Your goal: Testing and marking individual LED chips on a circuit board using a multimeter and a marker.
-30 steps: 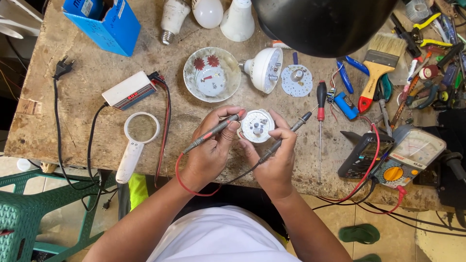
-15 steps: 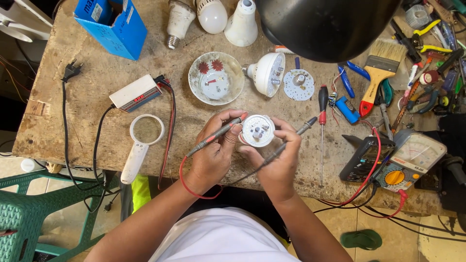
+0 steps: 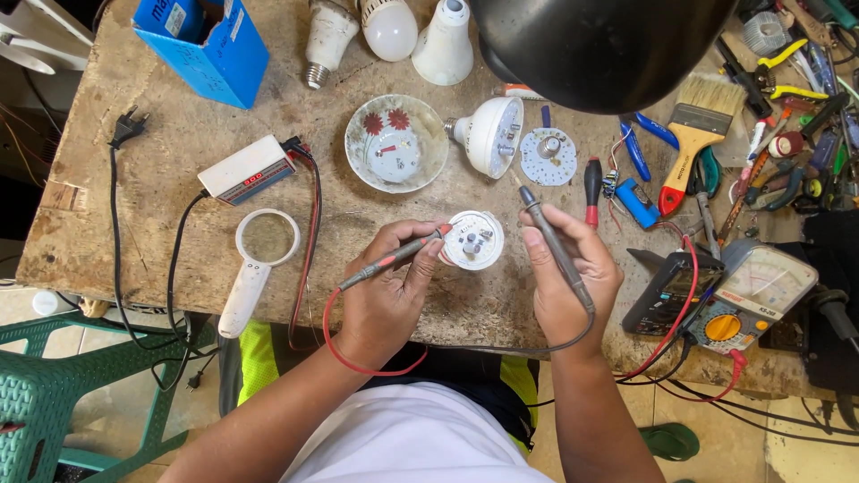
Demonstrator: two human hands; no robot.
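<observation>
Red-handled, the test probe [image 3: 394, 259] sits pinched in our left hand [image 3: 385, 295], its tip touching the round white LED bulb module [image 3: 472, 240], which the same fingers steady on the worn wooden workbench [image 3: 179, 170]. To the right, our right hand [image 3: 568, 277] is closed around the black probe [image 3: 553, 243], whose tip points up and away, clear of the module. Farther right lies an analog multimeter [image 3: 761, 291].
</observation>
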